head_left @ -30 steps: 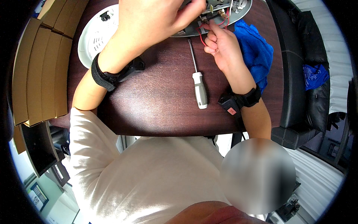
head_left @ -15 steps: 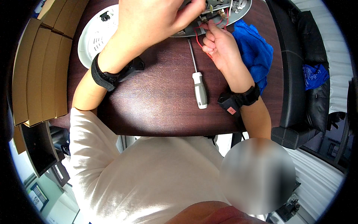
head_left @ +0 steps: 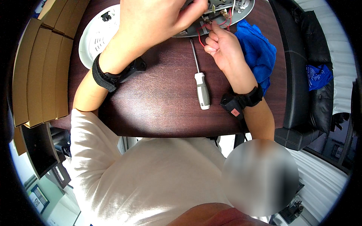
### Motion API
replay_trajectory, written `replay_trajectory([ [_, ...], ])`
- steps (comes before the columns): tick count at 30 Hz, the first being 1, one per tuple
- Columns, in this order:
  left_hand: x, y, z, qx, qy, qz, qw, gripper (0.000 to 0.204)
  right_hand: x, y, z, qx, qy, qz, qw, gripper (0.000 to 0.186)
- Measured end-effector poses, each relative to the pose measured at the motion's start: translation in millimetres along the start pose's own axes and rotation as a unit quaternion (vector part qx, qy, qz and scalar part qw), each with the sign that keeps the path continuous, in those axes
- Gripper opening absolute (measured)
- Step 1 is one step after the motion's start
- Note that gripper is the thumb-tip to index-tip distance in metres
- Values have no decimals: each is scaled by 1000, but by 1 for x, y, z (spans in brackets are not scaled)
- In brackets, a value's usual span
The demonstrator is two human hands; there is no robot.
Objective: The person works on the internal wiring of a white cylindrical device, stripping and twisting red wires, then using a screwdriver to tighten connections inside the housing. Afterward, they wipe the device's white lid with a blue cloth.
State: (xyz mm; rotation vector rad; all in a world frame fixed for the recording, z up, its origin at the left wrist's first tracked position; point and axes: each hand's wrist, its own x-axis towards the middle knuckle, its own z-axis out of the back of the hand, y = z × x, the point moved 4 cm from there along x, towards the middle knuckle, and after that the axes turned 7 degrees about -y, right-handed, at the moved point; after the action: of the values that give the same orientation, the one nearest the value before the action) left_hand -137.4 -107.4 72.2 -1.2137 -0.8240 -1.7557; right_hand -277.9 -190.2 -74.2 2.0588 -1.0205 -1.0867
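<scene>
At the far edge of my view lies an opened grey rounded housing with metal parts and thin wires inside. My right hand is at its near rim, thumb and index finger pinched on a red wire that loops out over the rim. My left hand reaches over the housing's left part; its fingertips run out of the picture, so their grip is hidden. Left of that hand rests a white round cover with slots, partly behind my forearm. A grey-and-white screwdriver lies below the housing, tip toward it.
A crumpled blue cloth sits right of my right hand on the dark brown table. Cardboard boxes stand along the left side. Beyond the table's right edge is a black couch with another blue cloth on it.
My right hand has shifted very slightly, and the part of the red wire that showed below its fingers is now out of sight. My left hand and the screwdriver have stayed put.
</scene>
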Motion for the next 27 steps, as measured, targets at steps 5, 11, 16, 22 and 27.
replay_trajectory([
  [5, 1, -1, 0, 4, 12, -8, 1000, 12, -4, 3, -1, -16, -2, -17, 1000, 20],
  [11, 0, 0, 0, -3, 4, 3, 1000, 12, 0, 1, -1, 1, 14, -7, 1000, 20],
  [16, -1, 0, 0, -6, -1, 4, 1000, 12, -2, 1, 1, -21, 26, -3, 999, 16],
  [22, 0, 0, 0, -2, -1, -1, 1000, 12, -6, 6, 1, -77, 11, 48, 996, 26],
  [27, 0, -1, -1, -2, -3, -2, 1000, 12, 2, 2, 3, -14, 28, 16, 999, 20],
])
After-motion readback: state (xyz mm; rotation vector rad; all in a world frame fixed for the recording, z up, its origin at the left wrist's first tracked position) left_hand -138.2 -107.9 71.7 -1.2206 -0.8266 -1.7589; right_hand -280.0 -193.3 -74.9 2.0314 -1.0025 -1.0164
